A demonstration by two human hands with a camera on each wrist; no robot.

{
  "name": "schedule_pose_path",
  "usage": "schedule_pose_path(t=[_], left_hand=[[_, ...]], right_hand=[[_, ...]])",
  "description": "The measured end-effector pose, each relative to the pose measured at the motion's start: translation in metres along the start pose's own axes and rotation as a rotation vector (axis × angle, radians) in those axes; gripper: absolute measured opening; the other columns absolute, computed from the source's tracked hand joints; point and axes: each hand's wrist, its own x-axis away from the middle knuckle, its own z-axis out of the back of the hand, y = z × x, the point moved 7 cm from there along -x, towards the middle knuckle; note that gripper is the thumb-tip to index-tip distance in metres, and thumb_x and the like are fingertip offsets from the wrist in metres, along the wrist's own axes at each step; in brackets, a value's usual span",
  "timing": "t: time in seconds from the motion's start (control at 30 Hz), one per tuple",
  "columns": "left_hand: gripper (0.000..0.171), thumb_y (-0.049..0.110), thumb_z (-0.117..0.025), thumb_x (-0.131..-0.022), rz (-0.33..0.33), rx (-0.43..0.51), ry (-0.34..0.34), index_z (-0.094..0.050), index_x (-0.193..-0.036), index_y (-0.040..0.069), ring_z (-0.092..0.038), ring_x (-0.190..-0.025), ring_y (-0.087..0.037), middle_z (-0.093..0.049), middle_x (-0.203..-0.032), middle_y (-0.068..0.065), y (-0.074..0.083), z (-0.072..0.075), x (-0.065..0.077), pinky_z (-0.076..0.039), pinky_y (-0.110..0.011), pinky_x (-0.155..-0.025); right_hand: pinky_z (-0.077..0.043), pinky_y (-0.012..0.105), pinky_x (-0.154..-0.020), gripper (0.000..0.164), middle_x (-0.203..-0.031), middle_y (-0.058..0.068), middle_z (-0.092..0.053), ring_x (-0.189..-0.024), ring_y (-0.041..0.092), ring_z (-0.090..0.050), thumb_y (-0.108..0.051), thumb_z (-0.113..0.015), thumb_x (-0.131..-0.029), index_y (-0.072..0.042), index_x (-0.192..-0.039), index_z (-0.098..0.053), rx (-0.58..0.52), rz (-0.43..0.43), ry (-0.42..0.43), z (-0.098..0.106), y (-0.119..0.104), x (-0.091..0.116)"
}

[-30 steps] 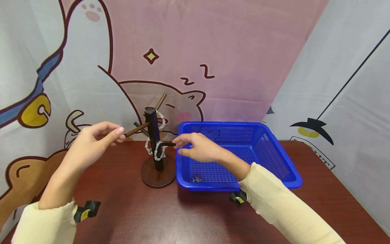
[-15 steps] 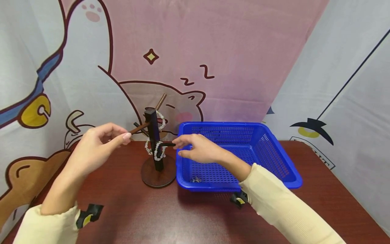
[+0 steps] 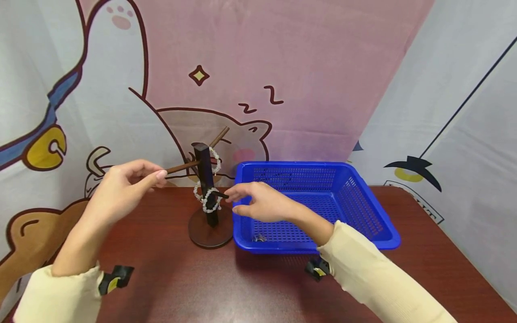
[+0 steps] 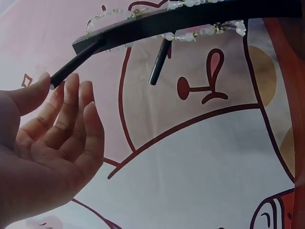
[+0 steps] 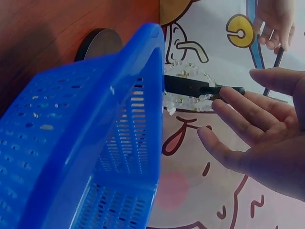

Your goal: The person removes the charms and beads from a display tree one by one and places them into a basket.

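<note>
Pinching the tip of an upper peg (image 3: 181, 168), your left hand (image 3: 121, 190) in the head view holds the jewelry stand (image 3: 206, 172), which sits left of the blue basket (image 3: 291, 247), nearer the back edge of the worktop (image 3: 194, 282) than the front. Your right hand (image 3: 266, 202) hovers over the basket's left rim, fingers extended at the lower peg (image 3: 220, 194); whether they touch it, you cannot tell here. An uneven push or pull could twist or tip the stand, and a dipping peg could let the beaded bracelets (image 3: 204, 203) slide off. The stand looks dark and slender on a round base, with loops of whitish beads on it.

In the left wrist view, your thumb presses the peg's end, the lower fingers loosely bent.

In the right wrist view, your fingers spread beside the black peg tip, thumb apart; sweeping back carelessly could knock the basket's rim.
</note>
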Motion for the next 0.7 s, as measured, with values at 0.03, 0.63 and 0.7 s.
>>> schedule_pose_path(t=[0.03,0.63,0.7], left_hand=[[0.027,0.031,-0.056,-0.092,0.002,-0.002,0.001,-0.065,-0.096,0.006,-0.059,-0.069,-0.004,-0.068,-0.084,-0.009,-0.001,0.000,0.000,-0.045,-0.018,-0.060],[0.028,0.028,-0.053,-0.094,-0.003,0.008,-0.005,-0.064,-0.098,0.003,-0.055,-0.063,-0.009,-0.067,-0.083,-0.012,-0.011,0.005,-0.012,-0.045,-0.021,-0.055],[0.028,0.028,-0.053,-0.094,-0.001,0.008,-0.007,-0.063,-0.098,0.003,-0.054,-0.062,-0.009,-0.067,-0.084,-0.013,-0.011,0.005,-0.014,-0.045,-0.022,-0.054]], right_hand=[[-0.045,0.022,-0.075,0.037,-0.113,0.004,-0.062,-0.104,0.015,-0.056,-0.008,-0.060,-0.087,-0.002,-0.123,-0.053,-0.001,0.003,-0.003,-0.001,-0.001,0.000],[-0.044,0.026,-0.081,0.039,-0.114,0.004,-0.062,-0.108,0.014,-0.053,-0.011,-0.060,-0.088,-0.003,-0.125,-0.052,0.010,0.041,-0.037,-0.014,-0.018,0.002],[-0.044,0.026,-0.082,0.040,-0.115,0.005,-0.062,-0.109,0.014,-0.053,-0.011,-0.060,-0.087,-0.003,-0.126,-0.052,0.005,0.038,-0.039,-0.015,-0.019,0.002]])
